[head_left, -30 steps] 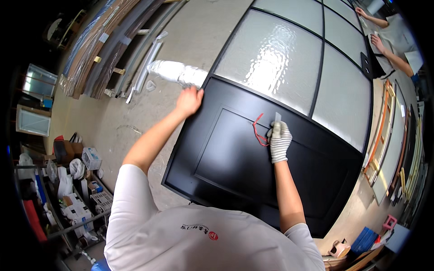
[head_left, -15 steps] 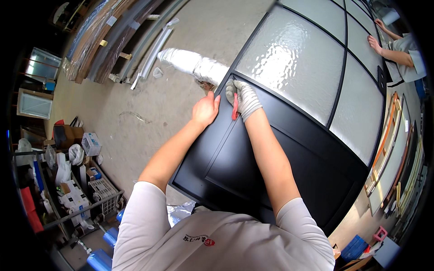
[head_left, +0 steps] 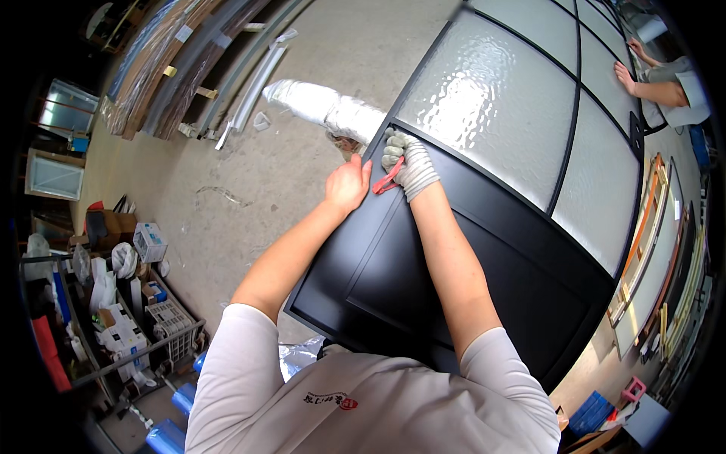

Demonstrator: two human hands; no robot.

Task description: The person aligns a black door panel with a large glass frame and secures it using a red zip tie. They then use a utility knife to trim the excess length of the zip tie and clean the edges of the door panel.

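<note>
Grey concrete floor [head_left: 249, 174] runs through a cluttered workshop. At the far left stand a white-framed window [head_left: 57, 178] and a metal cart [head_left: 170, 338] loaded with boxes and packing; next come long boards [head_left: 159, 68] wrapped in clear film, then a silver-wrapped bundle [head_left: 325, 106] that reaches the left edge of a large door [head_left: 514, 287]. Bare, the left hand [head_left: 348, 184] rests on that left edge, just beside the bundle; whether its fingers grip it, I cannot tell. Red cord [head_left: 389, 178] sticks out in a loop from the right hand [head_left: 409, 163], which wears a striped grey glove. Its fingers are curled tight around the cord, at the corner where the door's left edge meets the glass; anything else inside the fist is hidden. Rippled panes [head_left: 454, 91], split by black bars, fill the door's far part. A co-worker's hand [head_left: 625, 79] touches the door near its right edge. Farthest right are long frames [head_left: 643, 250].
</note>
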